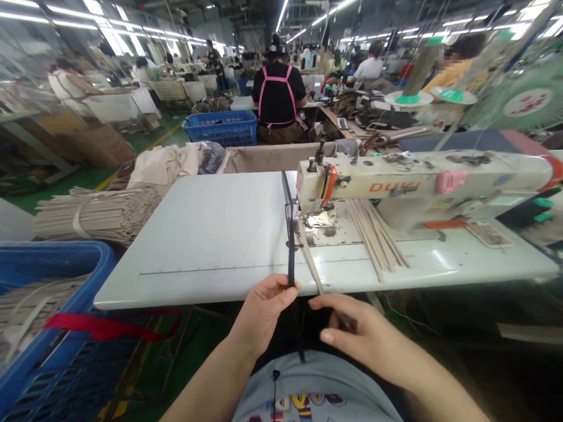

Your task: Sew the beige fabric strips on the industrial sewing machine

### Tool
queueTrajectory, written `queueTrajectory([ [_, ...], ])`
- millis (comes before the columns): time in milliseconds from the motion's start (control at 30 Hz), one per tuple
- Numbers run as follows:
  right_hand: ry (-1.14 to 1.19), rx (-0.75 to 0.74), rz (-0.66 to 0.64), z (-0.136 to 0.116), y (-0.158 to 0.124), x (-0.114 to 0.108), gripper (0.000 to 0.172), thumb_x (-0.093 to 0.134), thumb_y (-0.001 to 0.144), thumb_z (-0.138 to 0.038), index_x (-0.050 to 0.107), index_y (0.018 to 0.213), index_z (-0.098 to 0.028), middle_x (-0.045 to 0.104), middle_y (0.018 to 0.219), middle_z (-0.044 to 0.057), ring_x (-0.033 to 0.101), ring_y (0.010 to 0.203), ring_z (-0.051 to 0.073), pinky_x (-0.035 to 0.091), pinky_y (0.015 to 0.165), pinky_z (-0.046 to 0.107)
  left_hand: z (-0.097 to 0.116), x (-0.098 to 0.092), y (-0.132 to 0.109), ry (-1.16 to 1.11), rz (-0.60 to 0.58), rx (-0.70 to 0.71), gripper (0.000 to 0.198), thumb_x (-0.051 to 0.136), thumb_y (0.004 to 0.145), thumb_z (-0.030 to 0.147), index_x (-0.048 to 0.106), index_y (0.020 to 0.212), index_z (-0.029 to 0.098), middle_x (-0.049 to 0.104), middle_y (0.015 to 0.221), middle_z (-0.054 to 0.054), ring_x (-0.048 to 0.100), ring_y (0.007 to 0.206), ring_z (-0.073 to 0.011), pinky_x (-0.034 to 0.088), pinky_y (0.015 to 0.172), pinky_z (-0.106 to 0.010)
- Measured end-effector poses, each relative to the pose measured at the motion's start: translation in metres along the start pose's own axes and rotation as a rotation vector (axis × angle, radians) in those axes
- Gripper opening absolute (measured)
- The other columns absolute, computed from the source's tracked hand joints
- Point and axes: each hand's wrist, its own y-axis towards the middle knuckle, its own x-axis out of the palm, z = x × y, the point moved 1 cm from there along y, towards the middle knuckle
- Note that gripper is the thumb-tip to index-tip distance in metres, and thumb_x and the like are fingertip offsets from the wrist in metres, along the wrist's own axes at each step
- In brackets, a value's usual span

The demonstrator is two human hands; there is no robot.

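Note:
My left hand (267, 313) pinches a narrow black strip (291, 258) between thumb and fingers at the table's front edge. From there the strip runs back past the left side of the sewing machine's (422, 181) needle area, and its lower end hangs toward my lap. Just right of it, a beige strip (311, 261) comes from under the machine head toward my right hand (365, 331). That hand's index finger is close to the strip's near end, with thumb and index apart. A dark patch shows among its curled fingers; I cannot make out what it is.
Several loose beige strips (378, 240) lie under the machine arm on the white table (211, 223). At left are a tied strip bundle (94, 217) and a blue basket (99, 264) with a red band (105, 326). A person in a pink-strapped apron (277, 94) sits ahead.

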Motion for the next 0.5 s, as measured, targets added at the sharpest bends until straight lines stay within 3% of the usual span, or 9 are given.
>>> queueTrajectory([
  [33,0.018,-0.014,-0.036,-0.001,0.008,0.014,0.043,0.077,0.083,-0.042,0.072,0.120,-0.020,0.073,0.115,0.008,0.063,0.080,0.017,0.053,0.073,0.029,0.000,0.002,0.000,0.003,-0.002,-0.019,0.027,0.090,0.071,0.031,0.075,0.087,0.015,0.065,0.079,-0.002,0.059,0.072,-0.0128,0.051,0.067,-0.025],
  [100,0.039,-0.031,-0.096,0.000,0.020,0.033,0.023,0.073,0.086,-0.032,0.074,0.102,-0.017,0.074,0.099,0.005,0.062,0.078,0.016,0.050,0.071,0.026,0.000,0.004,0.001,-0.011,-0.011,-0.053,0.031,0.090,0.070,0.034,0.075,0.089,0.016,0.062,0.074,-0.001,0.054,0.060,-0.0108,0.045,0.052,-0.023],
  [167,0.029,-0.049,-0.128,0.003,0.026,0.039,0.012,0.063,0.090,-0.022,0.073,0.085,-0.016,0.072,0.084,0.002,0.063,0.077,0.016,0.048,0.072,0.025,0.004,0.001,0.002,-0.035,-0.006,-0.037,0.030,0.090,0.071,0.032,0.074,0.090,0.016,0.062,0.075,0.000,0.055,0.061,-0.0098,0.045,0.052,-0.020],
  [267,-0.093,-0.058,-0.184,0.008,0.026,0.030,0.023,0.054,0.088,-0.009,0.075,0.087,-0.017,0.072,0.082,0.001,0.066,0.081,0.016,0.046,0.075,0.024,0.018,-0.013,0.008,-0.102,0.056,0.076,0.026,0.089,0.074,0.029,0.073,0.090,0.015,0.062,0.081,-0.001,0.058,0.074,-0.0092,0.051,0.070,-0.019],
  [333,-0.208,-0.032,-0.235,0.010,0.023,0.018,0.028,0.052,0.083,-0.005,0.076,0.088,-0.018,0.073,0.082,0.000,0.066,0.080,0.015,0.045,0.073,0.023,0.032,-0.026,0.013,-0.115,0.108,0.152,0.025,0.087,0.077,0.030,0.073,0.091,0.015,0.061,0.084,0.000,0.058,0.075,-0.0087,0.052,0.073,-0.020],
  [500,-0.352,0.048,-0.269,0.020,0.018,0.005,0.022,0.055,0.089,-0.020,0.071,0.073,-0.018,0.070,0.075,0.001,0.065,0.073,0.016,0.042,0.065,0.023,0.051,-0.045,0.018,-0.031,0.218,0.205,0.028,0.087,0.078,0.034,0.071,0.093,0.017,0.061,0.087,0.000,0.057,0.078,-0.0098,0.050,0.074,-0.022],
])
